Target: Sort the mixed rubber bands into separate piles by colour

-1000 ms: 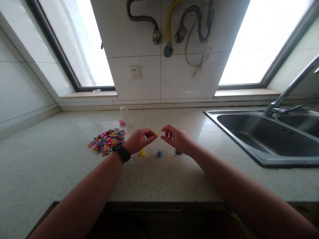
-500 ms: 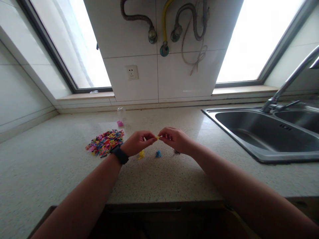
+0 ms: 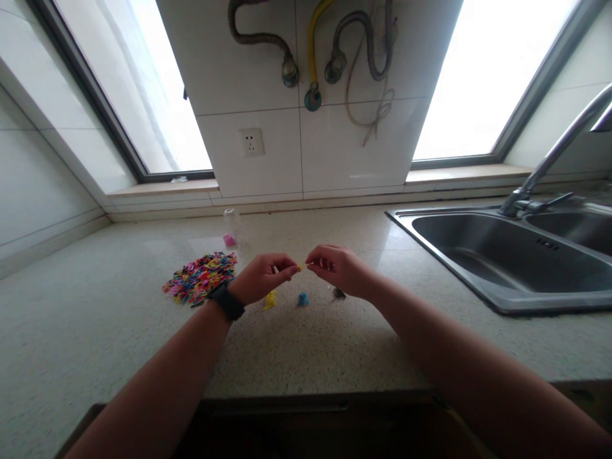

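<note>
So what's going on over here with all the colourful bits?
A person is pinching a small, thin yellow piece between the fingertips of the left hand and right hand, above a pale speckled countertop. Nearer the person, a little yellow clump, a bright blue clump and a dark clump lie in a row, spaced apart. Beyond the watch wrist, on the left, lies a big heap of tiny multicoloured pieces.

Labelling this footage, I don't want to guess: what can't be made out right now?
Head view, yellow piece: exact shape too small to tell, ends hidden by left hand and right hand.
Head view, colourful pile: single pieces too small to count, some behind the black wristband.
Head view, yellow hose: upper end cut off by the top edge.
</note>
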Tool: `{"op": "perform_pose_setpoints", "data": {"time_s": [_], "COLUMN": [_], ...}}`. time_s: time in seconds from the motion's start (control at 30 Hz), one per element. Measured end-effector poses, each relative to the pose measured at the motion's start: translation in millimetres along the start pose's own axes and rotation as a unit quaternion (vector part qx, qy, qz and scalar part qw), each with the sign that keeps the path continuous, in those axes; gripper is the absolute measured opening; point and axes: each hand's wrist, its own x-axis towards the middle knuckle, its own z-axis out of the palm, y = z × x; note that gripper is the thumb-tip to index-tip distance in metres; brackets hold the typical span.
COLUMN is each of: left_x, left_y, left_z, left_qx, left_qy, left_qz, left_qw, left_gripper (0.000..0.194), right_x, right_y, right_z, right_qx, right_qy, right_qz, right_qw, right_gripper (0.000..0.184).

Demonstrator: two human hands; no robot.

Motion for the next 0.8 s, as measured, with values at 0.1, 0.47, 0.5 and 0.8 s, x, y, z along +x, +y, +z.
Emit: {"op": "perform_pose_setpoints", "data": {"time_s": [0.1,0.47,0.5,0.8], "left_x": [-0.5,-1.4,-1.5,-0.9], "left_y": [-0.2,-0.5,0.2,7.1], "left_z": [-0.9,-5.1,-5.8,-11.4], "left_qx": [-0.004,-0.06,-0.072,-0.228], "left_qy": [0.01,0.033,0.036,0.103], "left_qz": [-0.004,0.003,0.0,-0.024], "left_qw": [1.0,0.998,0.997,0.968], "left_gripper": [0.033,0.029,0.029,0.035], "right_x": [0.2,1.0,1.2,2.6], "right_y": [0.9,3.6,3.4,1.5], "right_z": [-2.6,-5.4,-5.5,-5.0], "right_qx": [0.007,0.069,0.076,0.122], "right_qy": [0.011,0.05,0.054,0.091], "right_qz": [0.001,0.028,0.032,0.053], "right_qw": [1.0,0.996,0.995,0.987], "right_gripper": [0.011,0.015,0.016,0.016]}}
